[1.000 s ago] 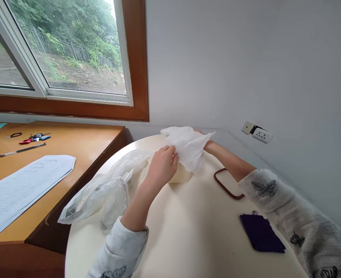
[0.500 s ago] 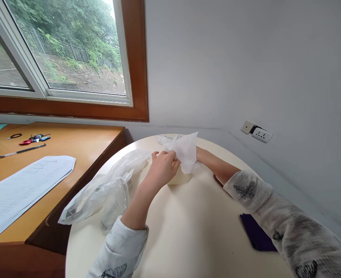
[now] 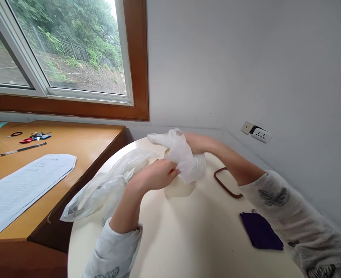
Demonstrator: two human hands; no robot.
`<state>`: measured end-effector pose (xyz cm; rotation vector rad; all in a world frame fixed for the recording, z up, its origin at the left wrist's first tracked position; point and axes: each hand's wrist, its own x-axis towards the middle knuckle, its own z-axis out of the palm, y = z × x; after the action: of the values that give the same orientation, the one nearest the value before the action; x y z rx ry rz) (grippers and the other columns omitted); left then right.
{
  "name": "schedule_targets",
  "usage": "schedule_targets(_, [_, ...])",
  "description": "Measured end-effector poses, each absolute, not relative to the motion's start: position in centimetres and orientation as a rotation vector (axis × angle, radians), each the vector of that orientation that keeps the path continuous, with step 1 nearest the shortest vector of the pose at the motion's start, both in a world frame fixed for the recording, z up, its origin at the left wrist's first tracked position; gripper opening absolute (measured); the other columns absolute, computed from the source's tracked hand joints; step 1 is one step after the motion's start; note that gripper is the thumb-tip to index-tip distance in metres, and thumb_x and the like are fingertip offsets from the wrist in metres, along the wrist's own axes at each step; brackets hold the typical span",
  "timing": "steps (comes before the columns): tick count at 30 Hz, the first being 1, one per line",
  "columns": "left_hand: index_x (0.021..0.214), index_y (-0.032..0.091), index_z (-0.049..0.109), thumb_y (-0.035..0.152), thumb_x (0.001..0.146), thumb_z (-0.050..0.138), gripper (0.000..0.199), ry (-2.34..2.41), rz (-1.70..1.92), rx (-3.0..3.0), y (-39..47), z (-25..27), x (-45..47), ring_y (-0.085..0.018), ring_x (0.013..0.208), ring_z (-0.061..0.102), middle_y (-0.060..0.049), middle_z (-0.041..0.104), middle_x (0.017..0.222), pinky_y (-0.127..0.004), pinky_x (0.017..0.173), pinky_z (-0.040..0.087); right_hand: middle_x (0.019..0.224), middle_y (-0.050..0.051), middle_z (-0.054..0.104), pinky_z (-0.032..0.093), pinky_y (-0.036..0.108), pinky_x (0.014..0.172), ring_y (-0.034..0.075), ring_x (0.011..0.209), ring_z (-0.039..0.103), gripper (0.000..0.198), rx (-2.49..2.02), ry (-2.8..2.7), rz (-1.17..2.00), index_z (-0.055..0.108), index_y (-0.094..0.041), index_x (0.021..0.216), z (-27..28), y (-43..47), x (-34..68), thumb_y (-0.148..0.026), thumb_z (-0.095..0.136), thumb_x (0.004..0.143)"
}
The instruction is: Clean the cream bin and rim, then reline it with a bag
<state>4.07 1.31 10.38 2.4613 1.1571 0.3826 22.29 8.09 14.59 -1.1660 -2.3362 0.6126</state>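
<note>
A thin white plastic bag (image 3: 184, 158) is draped over a pale cream container-like object (image 3: 179, 190) on the round table (image 3: 182, 239). My left hand (image 3: 159, 173) is closed, its thumb and fingers pinching the near left edge of the bag. At the bag's far right side is my right hand (image 3: 195, 142), blurred, with its fingers hidden behind the plastic. Much of the cream object lies under the bag, so its full shape does not show.
Left on the round table lies a crumpled clear plastic bag (image 3: 101, 193). A brown loop (image 3: 225, 185) and a dark purple cloth (image 3: 260, 231) are at the right. Papers (image 3: 28, 189), a pen (image 3: 24, 148) and keys (image 3: 37, 136) lie on the wooden desk.
My right hand has risen at the far side of the bag, and its forearm has uncovered the brown loop. My left hand has come slightly lower. The bag has spread over the cream object.
</note>
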Motion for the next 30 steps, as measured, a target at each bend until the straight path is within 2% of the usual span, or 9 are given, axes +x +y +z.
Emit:
schedule_targets(2, [0.054, 0.021, 0.032, 0.037, 0.084, 0.035, 0.034, 1.19, 0.346, 2.433, 1.3, 10.4, 4.0, -0.015, 0.05, 0.043, 0.001, 0.045, 0.054, -0.027, 0.048, 0.028, 0.077, 0.002, 0.065, 0.045, 0.033, 0.066, 0.021, 0.072, 0.058, 0.011, -1.186, -2.235, 0.518, 0.063, -0.019, 0.073, 17.1, 8.0, 22.9, -0.012, 0.064, 0.065])
schedule_targets(7, [0.051, 0.02, 0.03, 0.046, 0.083, 0.039, 0.042, 1.154, 0.34, 2.412, 0.9, 10.8, 3.9, -0.012, 0.042, 0.031, 0.002, 0.031, 0.049, -0.027, 0.045, 0.023, 0.089, 0.0, 0.064, 0.047, 0.034, 0.074, 0.02, 0.086, 0.058, 0.023, -0.958, -1.81, 0.392, 0.061, -0.021, 0.091, 20.2, 7.5, 23.7, -0.017, 0.061, 0.068])
schedule_targets(11, [0.052, 0.02, 0.039, 0.045, 0.082, 0.043, 0.039, 1.111, 0.368, 2.391, 0.6, 11.3, 3.9, -0.011, 0.043, 0.034, 0.002, 0.038, 0.05, -0.027, 0.045, 0.025, 0.095, 0.002, 0.063, 0.048, 0.035, 0.077, 0.02, 0.091, 0.058, 0.03, -0.854, -1.67, 0.515, 0.06, -0.02, 0.095, 20.0, 6.9, 23.6, -0.026, 0.067, 0.067])
schedule_targets(14, [0.057, 0.021, 0.049, 0.041, 0.082, 0.043, 0.033, 1.092, 0.446, 2.386, 0.5, 11.6, 4.0, -0.014, 0.05, 0.044, 0.001, 0.049, 0.057, -0.027, 0.049, 0.031, 0.096, 0.003, 0.064, 0.049, 0.036, 0.077, 0.021, 0.092, 0.059, 0.032, -0.839, -1.748, 0.718, 0.062, -0.019, 0.094, 19.5, 6.3, 23.3, -0.03, 0.07, 0.065])
schedule_targets(17, [0.067, 0.023, 0.058, 0.037, 0.083, 0.041, 0.027, 1.128, 0.513, 2.43, 0.5, 11.7, 4.0, -0.018, 0.066, 0.053, 0.0, 0.059, 0.066, -0.03, 0.067, 0.04, 0.094, 0.003, 0.066, 0.05, 0.035, 0.076, 0.021, 0.091, 0.06, 0.032, -0.853, -1.911, 0.949, 0.063, -0.02, 0.092, 18.8, 5.9, 23.3, -0.028, 0.072, 0.063])
schedule_targets(19, [0.073, 0.024, 0.061, 0.036, 0.084, 0.042, 0.025, 1.172, 0.522, 2.479, 0.6, 11.6, 3.8, -0.02, 0.071, 0.054, 0.0, 0.061, 0.065, -0.035, 0.078, 0.039, 0.094, 0.002, 0.067, 0.051, 0.033, 0.075, 0.02, 0.09, 0.06, 0.03, -0.888, -2.051, 1.112, 0.063, -0.021, 0.09, 18.1, 6.0, 23.4, -0.027, 0.071, 0.062])
schedule_targets(23, [0.084, 0.025, 0.064, 0.038, 0.081, 0.047, 0.022, 1.164, 0.566, 2.458, 0.8, 11.3, 3.5, -0.022, 0.083, 0.055, -0.003, 0.065, 0.084, -0.032, 0.074, 0.041, 0.094, -0.001, 0.066, 0.05, 0.029, 0.073, 0.017, 0.089, 0.06, 0.02, -0.958, -2.429, 1.357, 0.063, -0.023, 0.086, 15.8, 6.6, 23.2, -0.022, 0.065, 0.066])
schedule_targets(27, [0.079, 0.026, 0.065, 0.04, 0.077, 0.051, 0.02, 1.186, 0.519, 2.458, 0.7, 11.4, 3.4, -0.026, 0.092, 0.053, -0.003, 0.065, 0.082, -0.033, 0.077, 0.041, 0.082, -0.003, 0.065, 0.048, 0.026, 0.06, 0.016, 0.075, 0.06, 0.015, -0.966, -2.594, 1.378, 0.061, -0.022, 0.076, 12.5, 7.3, 22.3, -0.018, 0.065, 0.062])
schedule_targets(30, [0.075, 0.026, 0.064, 0.039, 0.079, 0.05, 0.02, 1.193, 0.514, 2.481, 0.6, 11.7, 3.5, -0.024, 0.084, 0.055, -0.001, 0.064, 0.072, -0.035, 0.082, 0.038, 0.072, -0.005, 0.064, 0.047, 0.026, 0.054, 0.016, 0.065, 0.058, 0.021, -1.081, -2.614, 1.189, 0.061, -0.023, 0.075, 10.3, 8.0, 21.7, -0.019, 0.069, 0.056])
